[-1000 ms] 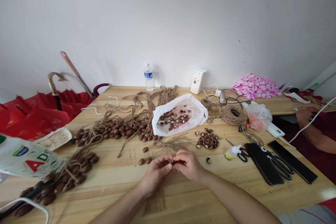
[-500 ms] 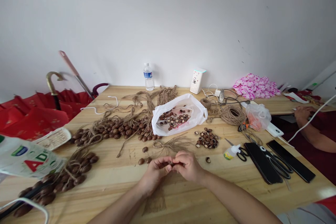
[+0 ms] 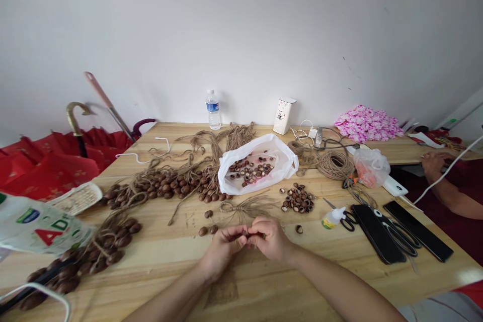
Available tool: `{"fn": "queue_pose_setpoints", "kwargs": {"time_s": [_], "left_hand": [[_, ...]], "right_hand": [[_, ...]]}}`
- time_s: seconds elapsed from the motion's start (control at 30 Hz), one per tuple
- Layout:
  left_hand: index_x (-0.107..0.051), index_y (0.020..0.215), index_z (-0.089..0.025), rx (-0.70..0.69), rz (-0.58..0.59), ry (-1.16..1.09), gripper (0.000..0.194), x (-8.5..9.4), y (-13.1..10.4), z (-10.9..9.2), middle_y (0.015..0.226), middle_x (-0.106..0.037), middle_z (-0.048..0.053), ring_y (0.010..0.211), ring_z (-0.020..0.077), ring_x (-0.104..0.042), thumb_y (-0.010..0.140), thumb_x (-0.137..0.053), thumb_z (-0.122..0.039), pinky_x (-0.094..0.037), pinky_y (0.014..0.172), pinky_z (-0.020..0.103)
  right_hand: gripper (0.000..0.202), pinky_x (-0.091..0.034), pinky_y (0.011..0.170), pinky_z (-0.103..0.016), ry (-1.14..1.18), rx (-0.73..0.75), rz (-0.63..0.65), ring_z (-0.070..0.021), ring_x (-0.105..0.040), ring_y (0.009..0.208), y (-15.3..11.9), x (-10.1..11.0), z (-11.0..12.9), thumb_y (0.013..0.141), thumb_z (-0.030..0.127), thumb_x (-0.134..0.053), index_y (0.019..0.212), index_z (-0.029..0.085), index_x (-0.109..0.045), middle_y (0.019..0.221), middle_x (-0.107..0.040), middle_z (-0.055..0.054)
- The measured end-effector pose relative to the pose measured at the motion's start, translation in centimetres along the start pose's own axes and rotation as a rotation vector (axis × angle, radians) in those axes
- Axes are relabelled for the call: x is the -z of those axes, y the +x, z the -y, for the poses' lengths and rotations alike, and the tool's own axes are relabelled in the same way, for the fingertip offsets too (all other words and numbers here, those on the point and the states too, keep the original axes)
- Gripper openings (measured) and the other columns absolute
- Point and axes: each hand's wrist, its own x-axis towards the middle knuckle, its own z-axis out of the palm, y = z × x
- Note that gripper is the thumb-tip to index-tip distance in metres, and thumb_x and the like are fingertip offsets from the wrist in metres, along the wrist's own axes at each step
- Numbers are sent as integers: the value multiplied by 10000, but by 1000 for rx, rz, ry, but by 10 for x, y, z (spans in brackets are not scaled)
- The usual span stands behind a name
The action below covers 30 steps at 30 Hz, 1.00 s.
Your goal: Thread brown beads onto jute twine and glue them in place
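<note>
My left hand [image 3: 223, 250] and my right hand [image 3: 269, 237] meet over the front middle of the table, fingertips pinched together. Whatever sits between them is small and mostly covered by the fingers; a dark bit shows. Just beyond my hands lies a bundle of brown twine [image 3: 245, 208] with a looped end and frayed strands. Several whole brown nuts [image 3: 204, 231] rest left of my fingers. To the right is a pile of cracked brown nut shells [image 3: 298, 198], with one loose shell [image 3: 299, 229] nearer me. A white plastic bag [image 3: 260, 188] holding more shells stands open behind.
Strung nuts [image 3: 166, 186] spread across the left side, near a white bottle [image 3: 45, 226]. On the right are a glue bottle [image 3: 332, 218], black scissors [image 3: 349, 221], phones [image 3: 377, 236] and a twine coil [image 3: 335, 166]. A co-worker's arm [image 3: 453, 191] is at far right.
My hands stay in nearly the same place, with only slight finger movement. The light on top of the white box by the wall has gone off.
</note>
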Motion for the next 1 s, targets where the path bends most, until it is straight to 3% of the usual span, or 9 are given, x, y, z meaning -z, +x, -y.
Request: {"fn": "queue_pose_setpoints", "kwargs": {"time_s": [0.23,0.47,0.7,1.0], "left_hand": [[-734,728,-166,9,2,-32,117,-1,1,1,645,-675,14,635,146,-555,651,-739,-254,-412,679,269],[-742,803,-142,75,28,-221,235,-2,2,-9,633,-682,46,585,132,-551,597,-783,-246,-424,640,271],[-722,890,-120,64,152,-270,203,-1,1,-13,751,-688,91,641,147,-569,722,-688,-227,-411,640,269],[-706,887,-99,65,191,-363,179,3,4,-8,768,-681,89,691,156,-583,744,-662,-197,-415,646,270]], "right_hand": [[159,-408,509,-227,28,-11,-7,-125,-511,541,0,0,1,772,215,-630,620,168,-639,601,-562,-17],[34,-403,531,-233,-67,-3,-85,-124,-480,567,-7,-9,2,766,165,-566,767,173,-599,653,-509,-3],[180,-402,542,-237,-122,87,-86,-127,-458,573,-8,-10,7,772,172,-541,950,168,-565,651,-473,9],[296,-438,560,-243,-98,124,-74,-127,-484,581,-10,-9,3,773,177,-567,1068,177,-550,692,-531,-4]]}}
